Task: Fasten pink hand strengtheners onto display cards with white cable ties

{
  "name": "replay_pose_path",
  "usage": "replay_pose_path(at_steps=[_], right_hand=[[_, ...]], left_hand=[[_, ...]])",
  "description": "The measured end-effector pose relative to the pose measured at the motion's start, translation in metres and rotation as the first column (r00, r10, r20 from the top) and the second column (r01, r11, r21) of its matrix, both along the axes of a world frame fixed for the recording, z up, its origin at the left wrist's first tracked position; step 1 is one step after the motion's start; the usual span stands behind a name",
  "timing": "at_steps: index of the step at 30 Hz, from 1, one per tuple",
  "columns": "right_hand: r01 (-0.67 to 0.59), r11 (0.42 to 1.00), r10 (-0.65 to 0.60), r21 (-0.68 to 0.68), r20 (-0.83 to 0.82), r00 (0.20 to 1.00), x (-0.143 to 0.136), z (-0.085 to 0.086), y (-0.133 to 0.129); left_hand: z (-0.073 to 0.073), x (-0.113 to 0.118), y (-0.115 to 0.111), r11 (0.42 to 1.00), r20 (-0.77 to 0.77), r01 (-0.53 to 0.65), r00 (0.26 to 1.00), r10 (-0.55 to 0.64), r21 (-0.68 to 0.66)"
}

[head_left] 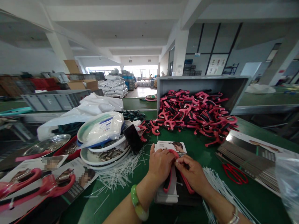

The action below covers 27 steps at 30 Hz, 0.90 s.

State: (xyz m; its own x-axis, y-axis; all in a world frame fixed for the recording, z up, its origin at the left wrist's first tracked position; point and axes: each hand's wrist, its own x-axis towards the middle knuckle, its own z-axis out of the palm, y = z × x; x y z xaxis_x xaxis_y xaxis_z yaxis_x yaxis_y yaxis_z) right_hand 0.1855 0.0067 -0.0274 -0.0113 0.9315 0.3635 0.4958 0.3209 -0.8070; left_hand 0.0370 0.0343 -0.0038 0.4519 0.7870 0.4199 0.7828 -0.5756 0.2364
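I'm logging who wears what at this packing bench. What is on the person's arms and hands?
Both forearms are bare, with no sleeves or gloves in view. The left wrist carries a smooth, pale green bangle. The right wrist has a thin, metallic-looking band, partly cut off by the frame edge.

**Counting the bench**

Two hands in view, the left hand (161, 163) and the right hand (191, 174), sharing one red hand gripper (174, 177) over one stack of printed cards (171, 146). One green bangle (137, 202) on the left wrist. One grey bin (201, 84) tipped on its side, spilling a heap of red grippers (193, 115) far too tangled to count. One pair of red scissors (234, 172). Two bundles of white ties, one at left (119, 174), one at right (217, 183). At far left, two packed grippers on cards (35, 183). One dark phone (133, 138). The stacked plates (102, 157) number at least three.
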Motion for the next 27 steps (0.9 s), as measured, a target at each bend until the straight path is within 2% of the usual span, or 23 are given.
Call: replay_pose_path(at_steps=[7, 21, 27], right_hand=[[-0.003, 1.0, 0.003, -0.013, -0.004, 1.0, 0.0001, 0.0008, -0.0005], [-0.006, 1.0, 0.006, 0.015, 0.009, 1.0, 0.0013, -0.0005, -0.0006], [-0.007, 1.0, 0.007, 0.008, 0.001, 1.0, 0.0005, 0.0022, -0.0012]], left_hand=[[0.0003, 0.0001, 0.0005, 0.999, 0.022, -0.012, 1.0, 0.013, -0.045], [-0.0007, 0.0015, -0.0016, 1.0, -0.026, -0.012, 1.0, 0.013, 0.027], [-0.0005, 0.0018, -0.0016, 1.0, -0.032, -0.024, 0.999, 0.024, 0.009]])
